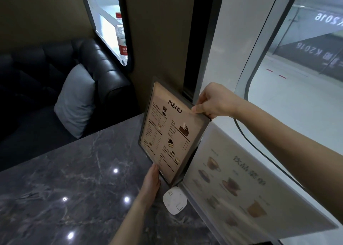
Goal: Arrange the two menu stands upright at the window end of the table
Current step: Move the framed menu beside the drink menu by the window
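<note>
Both hands' grip holds brown menu stand (pixel 167 131) upright, tilted.

The pale drinks menu stand with cup pictures (pixel 241 185) is smeared with blur, so its heading and small labels cannot be read, and its lower right corner runs off the frame. The brown "MENU" stand in a grey frame (pixel 167 131) hides its own foot behind the bare left hand (pixel 151 181); its fine print is too small to read. The clear water bottle with a red label (pixel 121 42) is half covered by the dark window frame (pixel 128 31), perhaps with a second bottle behind.
</note>
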`<action>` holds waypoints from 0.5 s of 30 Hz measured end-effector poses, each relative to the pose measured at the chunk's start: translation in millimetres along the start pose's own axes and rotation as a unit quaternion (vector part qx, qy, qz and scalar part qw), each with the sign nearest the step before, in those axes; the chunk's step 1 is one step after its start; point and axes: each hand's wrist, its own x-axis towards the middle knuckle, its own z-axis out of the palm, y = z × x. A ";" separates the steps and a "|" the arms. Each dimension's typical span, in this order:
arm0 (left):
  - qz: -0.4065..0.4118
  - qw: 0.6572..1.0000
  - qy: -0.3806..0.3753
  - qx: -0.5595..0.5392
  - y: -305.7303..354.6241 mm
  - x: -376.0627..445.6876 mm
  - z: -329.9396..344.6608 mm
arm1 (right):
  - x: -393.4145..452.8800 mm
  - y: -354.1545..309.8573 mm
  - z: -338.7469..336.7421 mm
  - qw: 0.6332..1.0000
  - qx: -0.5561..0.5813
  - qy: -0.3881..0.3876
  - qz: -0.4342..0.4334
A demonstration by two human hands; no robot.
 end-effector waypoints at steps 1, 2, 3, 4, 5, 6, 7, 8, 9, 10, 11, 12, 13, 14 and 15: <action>0.000 1.000 -0.001 -0.002 1.6 -1.4 2.7 | 0.1 0.8 -0.9 1.000 -0.003 0.004 0.001; 0.002 1.000 -0.005 0.000 2.2 -2.1 4.2 | 0.0 1.5 -1.7 1.000 -0.003 0.006 0.004; 0.003 1.000 -0.011 0.008 2.5 -2.2 5.2 | 0.1 2.2 -2.2 1.000 -0.003 0.008 0.005; 0.005 1.000 -0.012 0.010 2.7 -2.6 6.4 | -0.1 2.6 -2.6 1.000 -0.004 0.009 0.005; 0.005 1.000 -0.008 0.013 2.3 -2.5 6.8 | -0.3 2.7 -2.6 1.000 -0.007 0.011 0.004; 0.002 1.000 -0.004 0.011 1.3 -0.5 6.5 | -0.4 2.7 -2.6 1.000 -0.009 0.012 0.002; -0.001 1.000 0.001 0.011 1.5 -0.2 6.7 | -0.2 2.6 -2.3 1.000 -0.009 0.012 0.000; 0.000 1.000 0.001 0.010 2.2 -0.6 7.6 | -0.2 2.6 -1.9 1.000 -0.009 0.012 -0.001; 0.003 1.000 0.001 0.011 3.8 -1.0 8.0 | -0.3 2.9 -1.2 1.000 -0.009 0.013 -0.001; 0.006 1.000 -0.002 0.010 5.5 -2.0 9.8 | -0.6 3.4 -0.7 1.000 -0.011 0.015 -0.001; 0.008 1.000 -0.003 0.009 6.3 -2.6 10.9 | -0.8 3.9 -0.1 1.000 -0.014 0.019 -0.002; 0.007 1.000 -0.004 0.016 5.1 -1.6 10.8 | -1.3 4.2 0.3 1.000 -0.018 0.022 -0.003; 0.005 1.000 -0.004 0.021 4.6 -1.6 11.0 | -1.7 4.5 0.8 0.999 -0.021 0.026 -0.004; 0.002 1.000 0.002 0.025 3.0 -0.9 10.0 | -2.4 4.6 1.4 0.999 -0.023 0.030 -0.005; -0.002 1.000 0.006 0.026 2.0 -0.6 8.6 | -2.9 4.7 2.2 0.999 -0.024 0.033 -0.005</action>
